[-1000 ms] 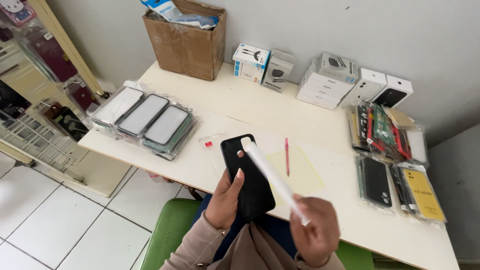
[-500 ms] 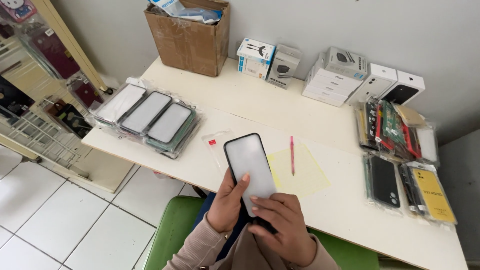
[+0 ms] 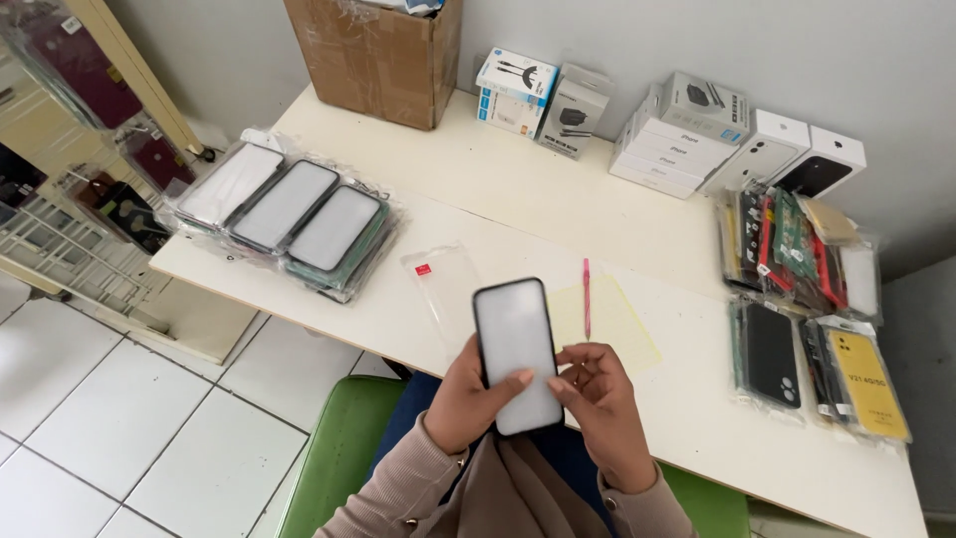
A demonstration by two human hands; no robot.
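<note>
I hold a black-rimmed phone case with a pale white insert (image 3: 518, 351) upright over the near edge of the white table (image 3: 518, 199). My left hand (image 3: 468, 399) grips its lower left side, thumb across the face. My right hand (image 3: 597, 399) holds its lower right edge with fingers curled against it. Just beyond the case lie an empty clear plastic sleeve with a red tab (image 3: 438, 284), a pink pen (image 3: 586, 297) and a yellow sheet (image 3: 612, 324).
Bagged phone cases lie in a row at the left (image 3: 289, 214) and in stacks at the right (image 3: 807, 299). A cardboard box (image 3: 373, 55) and white and grey product boxes (image 3: 697, 134) line the wall. A green chair (image 3: 339, 458) is under me.
A second ago my right hand held a white strip apart from the dark case. Both hands have since closed on the case, which now shows its white face.
</note>
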